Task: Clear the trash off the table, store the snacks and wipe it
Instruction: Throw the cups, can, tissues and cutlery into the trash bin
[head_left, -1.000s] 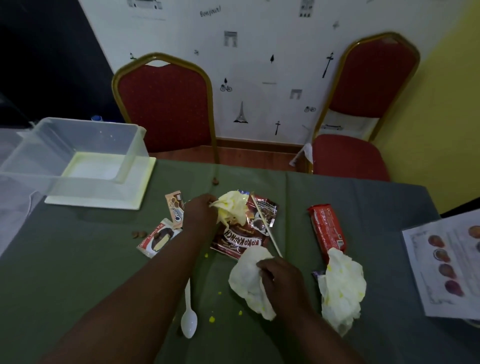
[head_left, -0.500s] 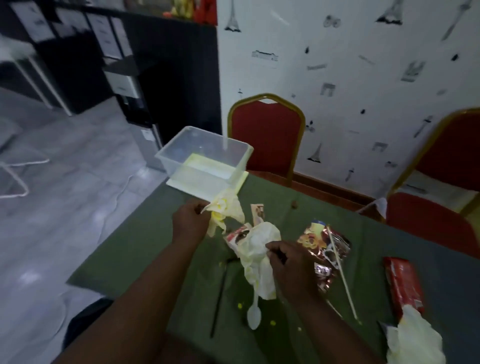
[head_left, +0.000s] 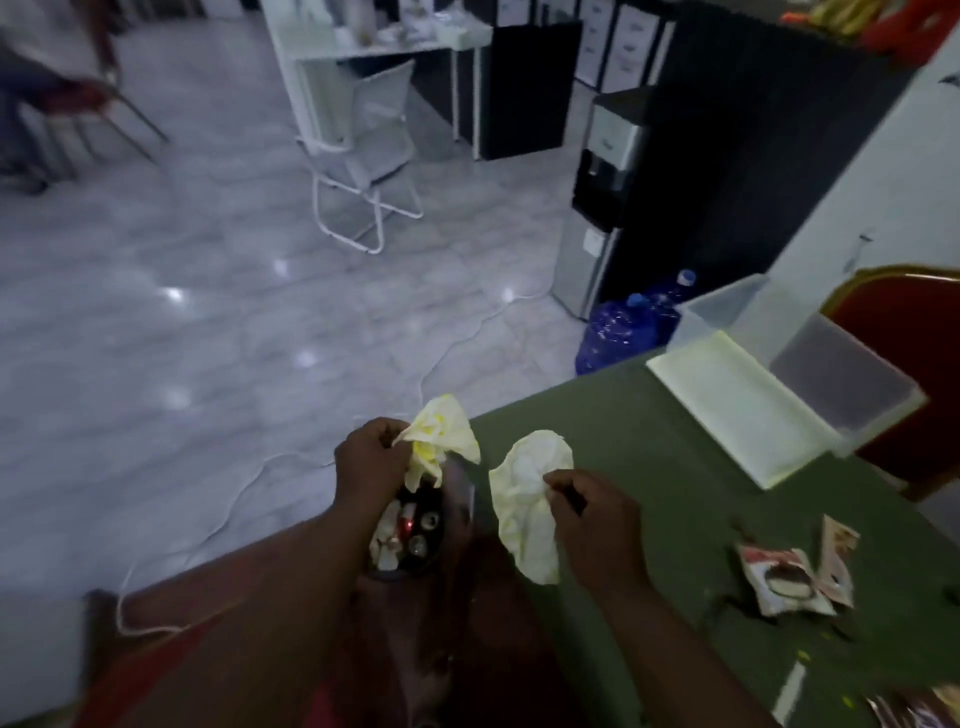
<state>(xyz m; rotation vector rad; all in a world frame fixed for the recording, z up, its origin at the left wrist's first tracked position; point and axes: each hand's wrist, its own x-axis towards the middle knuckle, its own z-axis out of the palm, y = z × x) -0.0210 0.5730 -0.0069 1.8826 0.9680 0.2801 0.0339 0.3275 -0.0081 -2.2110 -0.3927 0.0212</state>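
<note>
Left grip (head_left: 371, 467) clamps a napkin (head_left: 441, 431) over the bin (head_left: 462, 499); right grip (head_left: 597, 525) clamps a second napkin (head_left: 527, 504). Wrappers (head_left: 795, 571) to its right lie uncleared on the tabletop (head_left: 649, 467); wiping apparently pending.

A yellow-stained tissue (head_left: 441, 436) hangs crumpled, pinched in the left fingers (head_left: 384, 434). A paler tissue (head_left: 527, 499) droops from the right fingers (head_left: 560, 482). Torn snack wrappers (head_left: 784, 577) lie flat on the green bench (head_left: 649, 467), well right of both.

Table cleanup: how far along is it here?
Done: the bin holds rubbish. In hand: the left hand grips a stained tissue above the bin; the right hand grips a second tissue. Left: wrappers and yellow specks on the table; clear container shows no snacks.
</note>
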